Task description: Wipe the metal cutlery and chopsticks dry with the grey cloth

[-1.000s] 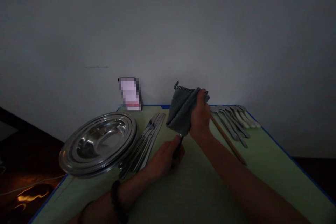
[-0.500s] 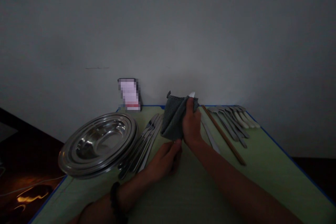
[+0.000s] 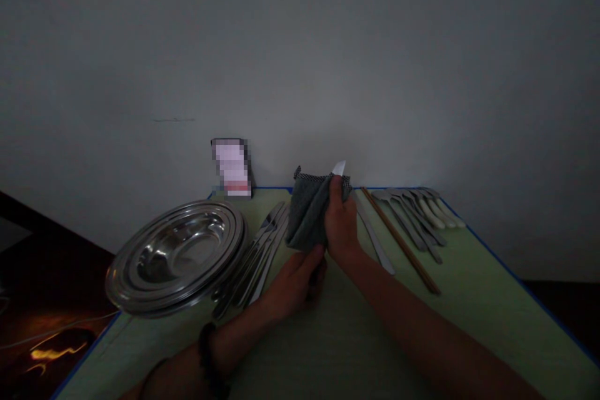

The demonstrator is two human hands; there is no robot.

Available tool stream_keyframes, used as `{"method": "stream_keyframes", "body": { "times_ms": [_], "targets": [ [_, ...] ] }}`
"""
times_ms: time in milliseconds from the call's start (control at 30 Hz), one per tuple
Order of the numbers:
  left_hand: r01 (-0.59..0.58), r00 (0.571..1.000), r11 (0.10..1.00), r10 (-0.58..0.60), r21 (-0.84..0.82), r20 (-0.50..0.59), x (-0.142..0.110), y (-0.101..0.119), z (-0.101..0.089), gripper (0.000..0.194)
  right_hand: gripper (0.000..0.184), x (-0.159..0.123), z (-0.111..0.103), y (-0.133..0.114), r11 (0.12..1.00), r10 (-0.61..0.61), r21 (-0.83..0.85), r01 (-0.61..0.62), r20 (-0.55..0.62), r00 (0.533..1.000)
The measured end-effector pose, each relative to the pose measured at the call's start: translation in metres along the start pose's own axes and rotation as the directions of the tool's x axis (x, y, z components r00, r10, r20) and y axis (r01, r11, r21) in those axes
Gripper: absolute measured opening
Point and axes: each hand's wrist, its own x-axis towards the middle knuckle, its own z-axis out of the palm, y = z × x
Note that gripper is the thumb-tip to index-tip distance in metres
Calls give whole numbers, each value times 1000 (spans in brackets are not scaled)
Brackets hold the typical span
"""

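Note:
A grey cloth with a checked edge is folded around a knife, whose pale blade tip pokes out at the top. My right hand is closed on the cloth, thumb up along the blade. Just below, my left hand has its fingers curled at the lower end of the cloth, around the knife's handle, which is mostly hidden. Beside my right wrist lies a slim metal utensil, its far end covered by the hand. Wooden chopsticks lie to the right of it.
Stacked steel plates stand at the left of the green table. Several metal knives lie beside them. Spoons and other cutlery, some white-handled, are at the right. A phone leans on the back wall.
My right hand and the cloth have shifted left and slightly down. The blade tip now shows above the cloth, and the handle is less visible. The utensil beside my right wrist has come into view.

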Motion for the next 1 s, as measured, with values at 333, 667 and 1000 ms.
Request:
{"method": "stream_keyframes", "body": {
  "times_ms": [333, 667, 1000],
  "targets": [
    [-118, 979, 990, 102, 81, 178, -4, -1, 0, 32, 52, 29, -14, -13, 974, -82, 198, 111, -147, 986],
    [-140, 973, 924, 62, 356, 222, -9, 3, -7, 41, 60, 46, -31, -38, 968, -48, 221, 119, -302, 952],
    [-83, 989, 980, 58, 179, 139, -5, 0, -4, 42, 52, 18, -8, -15, 991, -133, 6, 135, -128, 983]
  ]
}}
